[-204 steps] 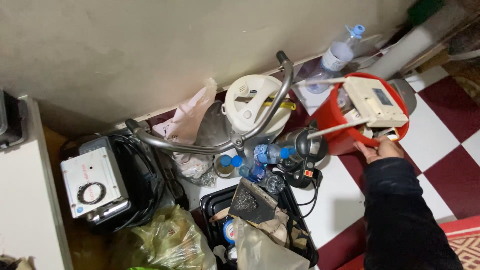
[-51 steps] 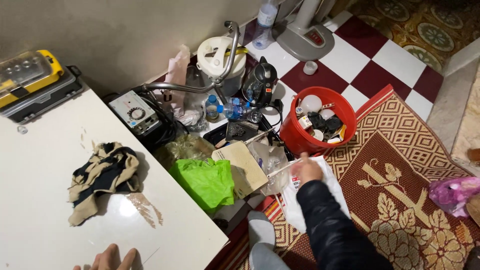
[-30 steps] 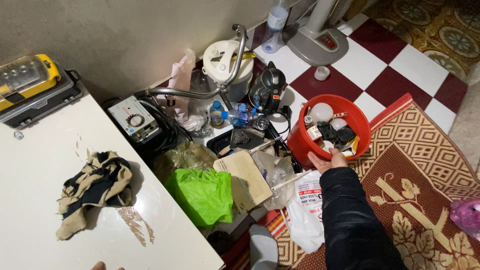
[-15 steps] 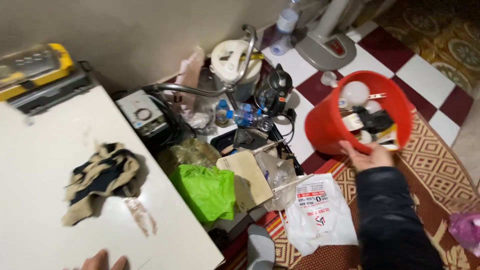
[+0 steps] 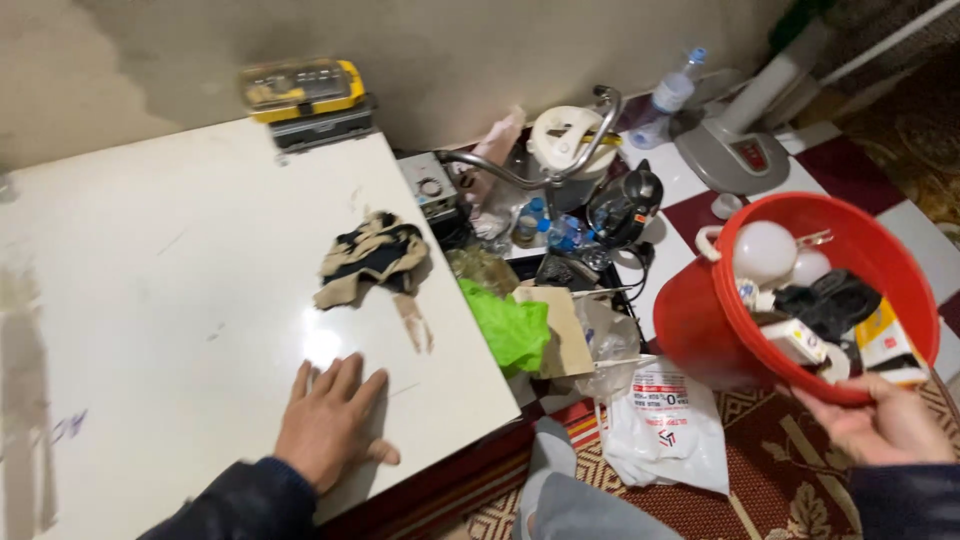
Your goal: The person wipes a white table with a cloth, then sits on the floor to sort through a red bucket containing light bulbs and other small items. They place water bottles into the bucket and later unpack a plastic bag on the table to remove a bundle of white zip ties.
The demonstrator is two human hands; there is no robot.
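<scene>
A: Where are the hands?

B: Well apart. The right hand (image 5: 880, 428) grips the near rim of the red bucket (image 5: 700, 320), fingers curled under the edge, and the bucket hangs tilted above the patterned rug (image 5: 770, 500)

A: And the left hand (image 5: 325, 420)?

B: Flat on the white bench (image 5: 180, 300), palm down, fingers spread, holding nothing. It sits near the bench's front edge

A: What's in the bucket?

B: White bulbs (image 5: 765, 250), something black (image 5: 830, 305), a few small boxes (image 5: 885, 340). I can't tell more than that

A: Anything else on the bench?

B: A crumpled tan and dark rag (image 5: 370, 262), apart from the left hand, and a yellow case (image 5: 300, 88) at the far edge by the wall

A: And the floor?

B: A white plastic bag (image 5: 665, 430) just below the bucket, a green bag (image 5: 510, 325) beside the bench, a black kettle (image 5: 625, 205), a bent metal pipe (image 5: 540, 180), a white appliance (image 5: 560, 135), a spray bottle (image 5: 665, 100) and a grey fan base (image 5: 730, 155) on the checked tiles
</scene>
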